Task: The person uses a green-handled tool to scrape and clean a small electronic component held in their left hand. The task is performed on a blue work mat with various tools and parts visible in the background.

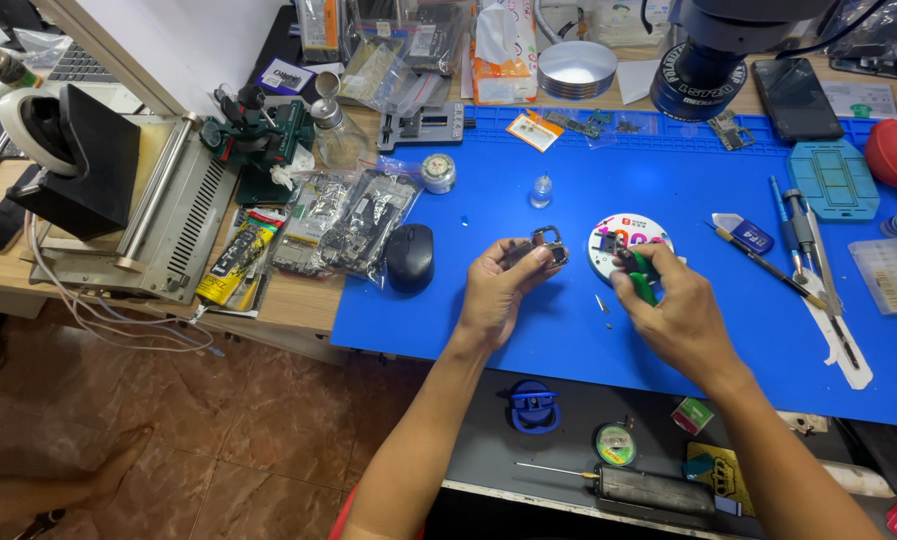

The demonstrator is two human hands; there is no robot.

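My left hand is clamped by thumb and fingertips on a small dark metal component, held up over the blue work mat just left of centre; my right hand is closed around a green-handled tool, its tip pointing toward eleven o'clock, close to the component but apart from it as far as I can tell. The risk I see is a pinch that is too light: if the tool pushes sideways, the part could twist out of my fingers and drop to the mat or off its near edge to the tiled floor. A tiny loose piece lies on the mat between my hands, and a sweep of either wrist could flick it away. Just behind my right hand, at twelve o'clock, sits a round white dish; a knock would scatter whatever is in it. At nine o'clock rests a black mouse, beyond it bagged parts. At three o'clock lie tweezers and drivers. The bench is crowded, with a microscope head at one o'clock and a grey machine far left.
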